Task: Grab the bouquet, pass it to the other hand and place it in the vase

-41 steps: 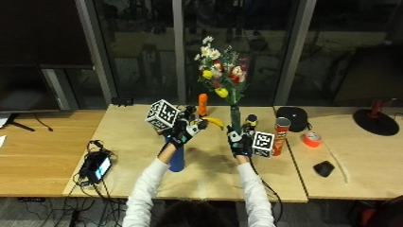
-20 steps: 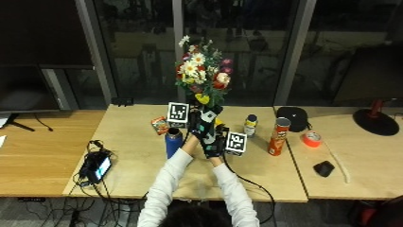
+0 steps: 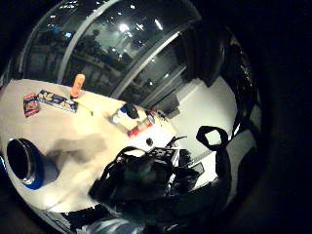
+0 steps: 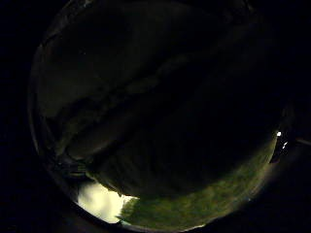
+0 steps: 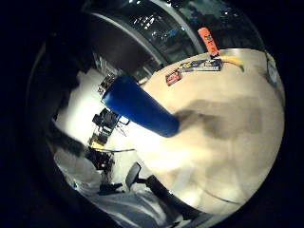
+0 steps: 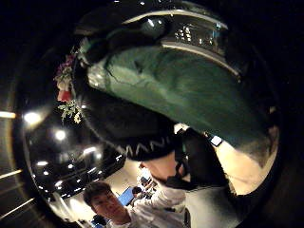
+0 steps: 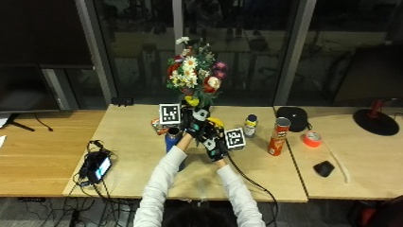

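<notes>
The bouquet (image 7: pixel 193 71) of mixed flowers stands upright above the table (image 7: pixel 132 142), its green wrapped stem (image 6: pixel 190 90) between both hands. My left hand (image 7: pixel 193 122) grips the stem just under the blooms. Just below it, my right hand (image 7: pixel 213 143) holds the stem's lower end. The right thumb side palm view shows the left hand's glove (image 6: pixel 128 128) curled round the wrap, with flowers (image 6: pixel 64 90) beyond. The blue vase (image 7: pixel 172 140) stands upright on the table beside my left forearm, partly hidden by it. It also shows as the vase (image 3: pixel 27 168) and the vase (image 5: pixel 140 111).
Right of the hands stand a spray bottle (image 7: pixel 251 125) and a red crisp can (image 7: pixel 275 137). A banana (image 7: pixel 214 121) and a red packet (image 7: pixel 157 124) lie behind the hands. A red tape roll (image 7: pixel 310 139), a black pouch (image 7: pixel 292 118) and a device with cables (image 7: pixel 97 165) lie further off.
The right hand carried the bouquet leftward to the middle. The left hand came up to it and took hold of the stem above the right hand.
</notes>
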Demonstrator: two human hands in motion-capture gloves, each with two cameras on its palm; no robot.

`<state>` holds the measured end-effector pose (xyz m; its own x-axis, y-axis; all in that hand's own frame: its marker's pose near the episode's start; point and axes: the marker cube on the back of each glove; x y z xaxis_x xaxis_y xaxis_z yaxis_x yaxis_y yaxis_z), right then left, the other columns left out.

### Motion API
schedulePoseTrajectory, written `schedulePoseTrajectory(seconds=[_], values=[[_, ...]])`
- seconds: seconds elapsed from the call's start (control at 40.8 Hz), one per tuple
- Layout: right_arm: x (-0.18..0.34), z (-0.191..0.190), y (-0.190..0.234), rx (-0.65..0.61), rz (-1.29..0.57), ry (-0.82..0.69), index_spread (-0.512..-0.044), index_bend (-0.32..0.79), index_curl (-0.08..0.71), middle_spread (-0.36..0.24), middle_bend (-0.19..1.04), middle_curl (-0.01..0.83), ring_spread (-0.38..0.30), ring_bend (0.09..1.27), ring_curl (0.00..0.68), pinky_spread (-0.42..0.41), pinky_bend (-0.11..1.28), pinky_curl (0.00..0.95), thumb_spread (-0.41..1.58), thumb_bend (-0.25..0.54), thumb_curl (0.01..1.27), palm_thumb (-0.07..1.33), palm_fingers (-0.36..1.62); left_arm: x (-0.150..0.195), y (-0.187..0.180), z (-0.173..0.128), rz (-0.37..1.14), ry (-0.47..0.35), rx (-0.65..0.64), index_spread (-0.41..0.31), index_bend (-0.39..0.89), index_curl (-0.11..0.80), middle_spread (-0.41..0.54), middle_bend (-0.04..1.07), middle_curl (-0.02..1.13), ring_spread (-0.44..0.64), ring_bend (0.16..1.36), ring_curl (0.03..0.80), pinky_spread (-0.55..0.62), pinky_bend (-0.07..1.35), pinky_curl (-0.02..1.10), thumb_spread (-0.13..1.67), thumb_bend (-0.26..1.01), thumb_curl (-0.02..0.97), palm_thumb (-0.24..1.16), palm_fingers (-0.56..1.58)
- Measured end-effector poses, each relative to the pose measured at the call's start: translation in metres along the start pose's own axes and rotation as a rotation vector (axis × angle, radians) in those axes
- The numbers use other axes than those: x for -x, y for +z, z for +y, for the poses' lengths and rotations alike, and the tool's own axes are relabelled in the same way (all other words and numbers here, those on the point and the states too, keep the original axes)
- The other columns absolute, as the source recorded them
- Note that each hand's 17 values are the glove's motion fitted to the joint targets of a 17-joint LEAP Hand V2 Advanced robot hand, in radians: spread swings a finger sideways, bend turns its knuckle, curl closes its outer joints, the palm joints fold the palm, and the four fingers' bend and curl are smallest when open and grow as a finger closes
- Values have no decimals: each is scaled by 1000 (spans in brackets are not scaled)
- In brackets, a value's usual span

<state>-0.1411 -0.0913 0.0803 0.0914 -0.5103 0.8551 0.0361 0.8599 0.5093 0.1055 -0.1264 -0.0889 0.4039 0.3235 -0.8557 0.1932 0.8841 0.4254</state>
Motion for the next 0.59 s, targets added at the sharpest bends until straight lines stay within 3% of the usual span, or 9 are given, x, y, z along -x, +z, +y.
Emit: schedulePoseTrajectory(seconds=[0.049,0.172,0.343,0.589], values=[[-1,0,-10,45,17,47,-256,6,445,-152,621,544,-194,852,486,-238,752,484,889,-93,547,759,846,-5,-8,-7,-2,10,-24,-293,318,472,-323,645,542,-358,721,448,-368,559,472,420,12,598,873,1423],[-4,-4,-36,-1,52,167,-285,24,398,-130,514,503,-164,739,471,-90,687,498,936,-72,498,645,331,-19,-29,-25,1,51,-84,-309,336,498,-335,665,549,-371,735,459,-381,582,477,380,-13,633,890,1402],[-11,-10,-65,-100,86,263,-295,62,300,-81,401,437,-106,641,379,63,680,420,988,-40,460,589,256,-32,-60,-50,-64,136,-173,-320,345,526,-343,683,555,-376,744,468,-390,599,480,345,-24,673,898,1384],[-19,-10,-89,-172,138,335,-316,82,249,-5,242,375,14,561,336,200,743,406,1036,-30,435,576,47,-31,-92,-64,-129,128,-251,-328,345,556,-348,695,559,-378,743,472,-394,611,479,327,-30,714,886,1370]])
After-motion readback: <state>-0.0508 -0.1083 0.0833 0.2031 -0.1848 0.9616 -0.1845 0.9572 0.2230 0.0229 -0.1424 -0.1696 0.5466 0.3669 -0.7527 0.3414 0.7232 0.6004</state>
